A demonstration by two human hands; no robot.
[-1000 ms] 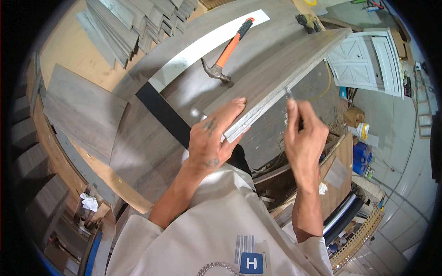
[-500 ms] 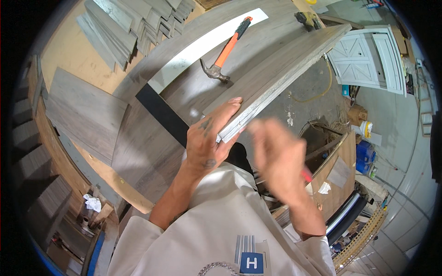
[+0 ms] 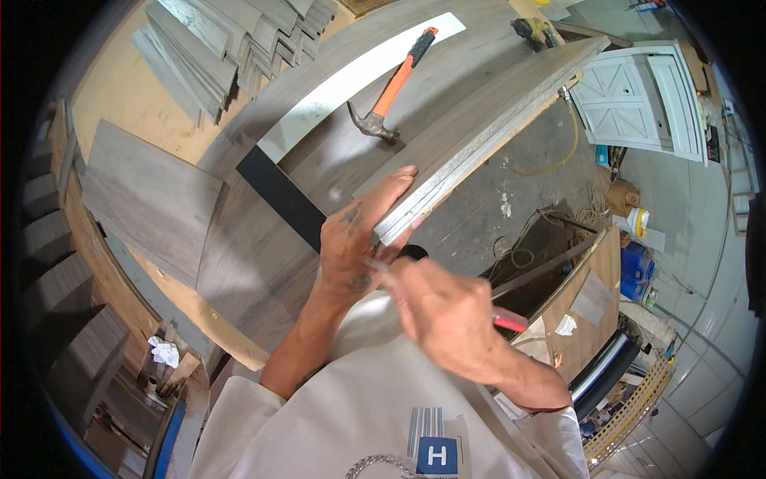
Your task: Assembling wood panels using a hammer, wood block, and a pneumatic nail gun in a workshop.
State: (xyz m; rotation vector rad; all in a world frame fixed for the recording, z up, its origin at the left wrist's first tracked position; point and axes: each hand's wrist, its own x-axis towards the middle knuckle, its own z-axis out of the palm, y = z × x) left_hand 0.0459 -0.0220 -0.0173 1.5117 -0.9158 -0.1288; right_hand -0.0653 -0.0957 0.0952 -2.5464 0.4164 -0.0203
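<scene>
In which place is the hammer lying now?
In the head view, upper middle: the hammer lies with its handle end over the white strip, left of the board held by the left hand.

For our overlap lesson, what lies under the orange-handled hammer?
The hammer has a white strip under its grip and grey wood-grain board under its head; the spots it covers can't be seen.

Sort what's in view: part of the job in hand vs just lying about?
In use:
grey wood-grain board, gripped by left hand
slim red-ended tool, in right hand

Apparently just lying about:
orange-and-black claw hammer
flat white strip
blue plastic container
white cabinet with X-shaped panels
</scene>
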